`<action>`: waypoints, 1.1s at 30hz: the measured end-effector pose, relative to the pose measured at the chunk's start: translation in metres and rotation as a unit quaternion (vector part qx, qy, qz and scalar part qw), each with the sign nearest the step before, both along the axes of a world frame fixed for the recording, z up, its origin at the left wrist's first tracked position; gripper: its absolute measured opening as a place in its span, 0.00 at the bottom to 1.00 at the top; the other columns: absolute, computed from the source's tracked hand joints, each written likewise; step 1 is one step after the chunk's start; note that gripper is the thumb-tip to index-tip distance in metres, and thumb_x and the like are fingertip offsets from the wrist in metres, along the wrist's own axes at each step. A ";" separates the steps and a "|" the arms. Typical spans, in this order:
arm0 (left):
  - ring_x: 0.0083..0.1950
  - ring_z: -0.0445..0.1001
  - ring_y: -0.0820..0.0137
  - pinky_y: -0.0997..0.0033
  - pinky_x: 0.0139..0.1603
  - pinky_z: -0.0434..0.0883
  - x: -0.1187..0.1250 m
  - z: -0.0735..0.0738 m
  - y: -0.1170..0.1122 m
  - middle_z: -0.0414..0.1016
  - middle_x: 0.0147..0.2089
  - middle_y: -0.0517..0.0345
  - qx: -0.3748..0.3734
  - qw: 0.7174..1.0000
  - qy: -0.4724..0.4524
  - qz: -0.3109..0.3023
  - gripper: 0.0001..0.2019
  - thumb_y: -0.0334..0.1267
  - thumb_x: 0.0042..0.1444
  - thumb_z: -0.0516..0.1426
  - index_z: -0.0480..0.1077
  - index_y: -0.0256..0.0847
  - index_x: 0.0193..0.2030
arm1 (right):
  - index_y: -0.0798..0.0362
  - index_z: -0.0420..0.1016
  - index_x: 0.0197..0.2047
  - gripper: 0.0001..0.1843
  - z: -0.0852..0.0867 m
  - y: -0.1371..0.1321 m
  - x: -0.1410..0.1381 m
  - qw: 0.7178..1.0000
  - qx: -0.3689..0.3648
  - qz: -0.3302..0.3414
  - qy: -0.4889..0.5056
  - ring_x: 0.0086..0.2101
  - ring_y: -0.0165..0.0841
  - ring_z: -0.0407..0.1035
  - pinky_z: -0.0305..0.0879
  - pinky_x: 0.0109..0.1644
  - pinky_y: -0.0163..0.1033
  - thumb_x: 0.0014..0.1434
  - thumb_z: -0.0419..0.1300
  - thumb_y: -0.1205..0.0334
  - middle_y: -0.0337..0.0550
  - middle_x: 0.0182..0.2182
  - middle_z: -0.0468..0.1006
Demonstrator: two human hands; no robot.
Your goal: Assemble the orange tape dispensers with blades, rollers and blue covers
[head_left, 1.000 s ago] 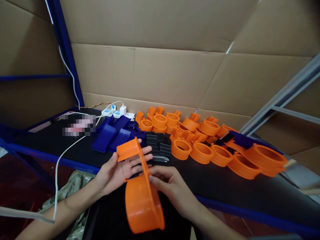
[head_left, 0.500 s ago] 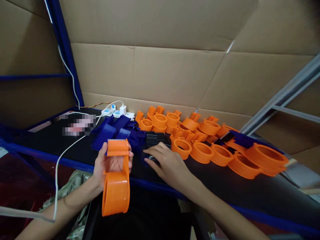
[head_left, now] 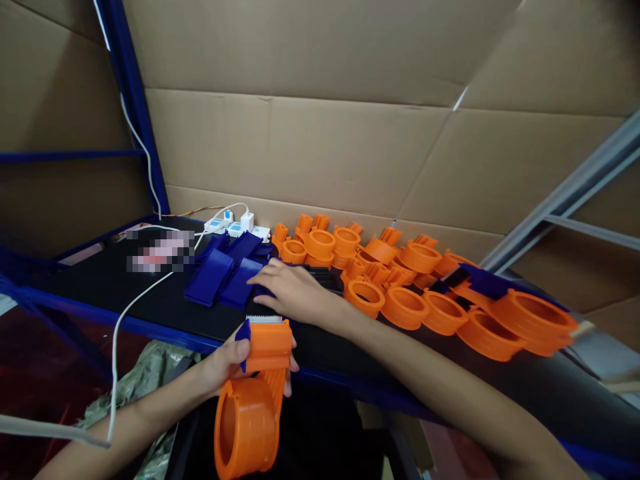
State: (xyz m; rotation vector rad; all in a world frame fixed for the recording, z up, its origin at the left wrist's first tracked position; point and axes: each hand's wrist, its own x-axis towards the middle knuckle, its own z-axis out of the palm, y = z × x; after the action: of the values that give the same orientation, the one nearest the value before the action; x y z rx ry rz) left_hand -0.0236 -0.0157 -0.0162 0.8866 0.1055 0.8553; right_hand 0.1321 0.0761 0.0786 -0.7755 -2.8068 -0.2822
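My right hand (head_left: 295, 290) has moved left since half a second ago, from the black strips (head_left: 330, 280) over to the blue pieces (head_left: 241, 283), and the orange tape dispenser (head_left: 255, 423) in my left hand (head_left: 225, 363) has shifted to the right and lower. My hands are apart. The left is clamped on the dispenser near its head, thumb on one side and fingertips showing on the other, with the ring hanging lowest, in front of the table's blue edge (head_left: 345, 383). A pale toothed strip (head_left: 265, 320) runs along the top of that head, and a small blue part (head_left: 245, 340) shows beside my thumb. My right hand is palm down, fingers spread at the blue pieces; I cannot tell whether they grip anything. More orange dispensers (head_left: 405, 307) stand in rows on the black tabletop (head_left: 400, 350), to the right of the black strips.
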 end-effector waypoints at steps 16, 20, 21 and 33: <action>0.37 0.81 0.56 0.61 0.37 0.77 0.003 0.008 -0.002 0.81 0.44 0.41 0.012 0.999 0.024 0.037 0.32 0.59 0.53 0.62 0.75 0.33 0.56 | 0.52 0.74 0.38 0.04 -0.019 0.012 -0.027 0.995 -0.011 0.078 0.062 0.43 0.36 0.67 0.64 0.43 0.39 0.64 0.60 0.70 0.45 0.38 0.78; 0.39 0.81 0.57 0.60 0.39 0.77 0.002 0.006 -0.003 0.81 0.45 0.43 -0.002 0.997 0.004 0.076 0.31 0.58 0.54 0.62 0.75 0.34 0.56 | 0.53 0.71 0.46 0.06 -0.009 0.016 -0.023 0.981 -0.025 0.055 0.186 0.47 0.35 0.69 0.66 0.51 0.40 0.67 0.56 0.66 0.46 0.44 0.77; 0.40 0.81 0.57 0.60 0.41 0.76 0.003 0.007 -0.004 0.81 0.46 0.43 -0.011 0.996 -0.003 0.094 0.31 0.57 0.55 0.62 0.75 0.35 0.57 | 0.52 0.70 0.48 0.07 -0.004 0.017 -0.020 0.968 -0.040 0.052 0.244 0.48 0.34 0.70 0.67 0.52 0.41 0.68 0.55 0.65 0.46 0.45 0.77; 0.62 0.72 0.54 0.52 0.61 0.70 0.012 0.023 0.000 0.75 0.60 0.48 -0.081 0.953 -0.008 0.293 0.29 0.47 0.58 0.65 0.66 0.45 0.65 | 0.42 0.61 0.70 0.37 0.046 -0.077 0.047 0.915 -0.266 -0.030 0.302 0.63 0.44 0.63 0.60 0.66 0.56 0.60 0.66 0.52 0.46 0.65 0.66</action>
State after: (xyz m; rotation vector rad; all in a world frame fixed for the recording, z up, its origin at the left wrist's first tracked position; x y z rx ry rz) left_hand -0.0120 -0.0161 0.0072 0.6978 0.4346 1.3859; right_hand 0.1794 -0.0010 0.1249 -0.8626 -2.2622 0.6376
